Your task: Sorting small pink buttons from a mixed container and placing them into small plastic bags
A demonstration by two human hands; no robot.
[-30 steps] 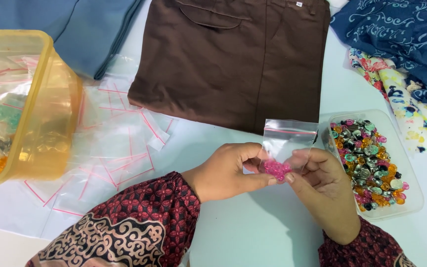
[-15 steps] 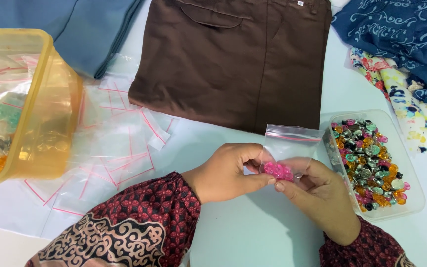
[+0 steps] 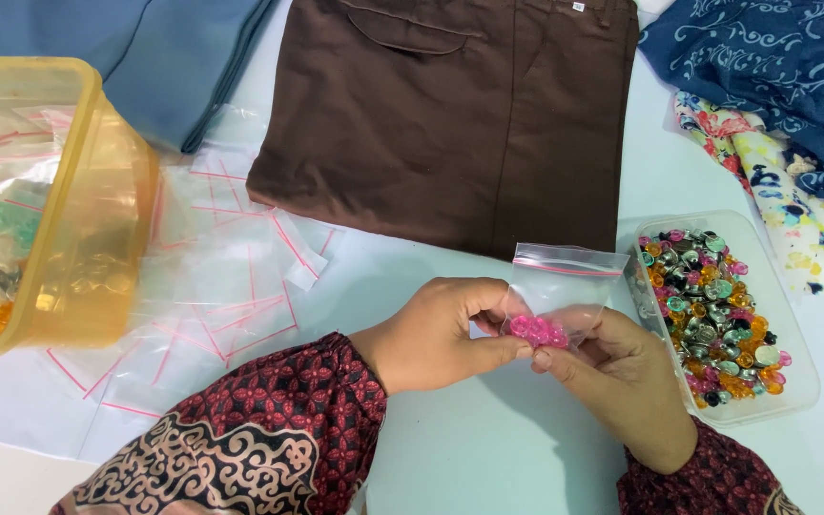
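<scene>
My left hand (image 3: pixel 441 334) and my right hand (image 3: pixel 622 377) meet over the white table, both pinching a small clear zip bag (image 3: pixel 565 286) with a red seal strip. The bag stands upright between my fingers. Several pink beads (image 3: pixel 538 331) sit in its bottom corner. Both sleeves are dark red with a patterned print. A clear shallow tray (image 3: pixel 803 381) of mixed coloured beads lies just right of my right hand.
Several empty zip bags (image 3: pixel 221 286) lie spread at the left. A yellow plastic tub (image 3: pixel 88 219) at far left holds filled bags. Folded brown trousers (image 3: pixel 450 114), blue-grey cloth (image 3: pixel 145 57), dark blue patterned cloth (image 3: pixel 774 67) and floral cloth (image 3: pixel 774 191) lie at the back.
The bag tipped down flat half a second ago and now stands upright again between my fingers. My hands stayed in the same place.
</scene>
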